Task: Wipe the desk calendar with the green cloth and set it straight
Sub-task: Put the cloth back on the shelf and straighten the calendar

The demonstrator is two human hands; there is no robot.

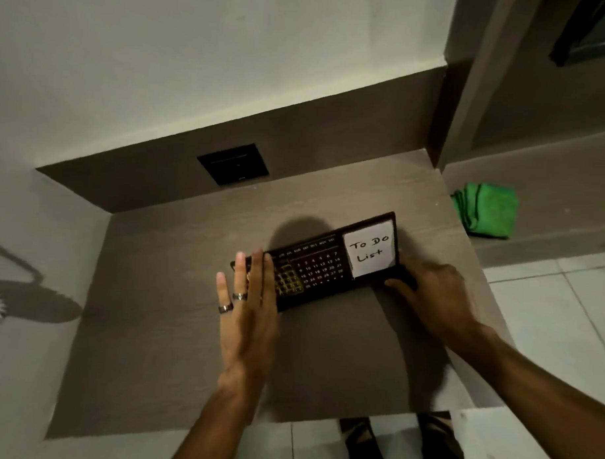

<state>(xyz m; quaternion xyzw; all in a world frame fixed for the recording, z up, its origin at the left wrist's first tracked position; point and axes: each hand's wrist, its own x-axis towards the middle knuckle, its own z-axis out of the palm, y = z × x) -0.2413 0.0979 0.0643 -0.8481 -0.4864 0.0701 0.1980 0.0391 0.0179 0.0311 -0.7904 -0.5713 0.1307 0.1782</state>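
A dark desk calendar [322, 264] with a white "To Do List" note on its right part lies on the wooden desk [176, 280], turned at a slant. My left hand [247, 309], fingers straight and spread, rests flat against the calendar's left end. My right hand [432, 292] grips the calendar's lower right corner with its fingertips. The folded green cloth [485, 210] lies apart on a lower ledge to the right of the desk, touched by neither hand.
A dark square wall plate [233, 164] sits in the panel behind the desk. Walls close in the desk at the left and back. White floor tiles [544, 323] and my feet show below the desk's front and right edges.
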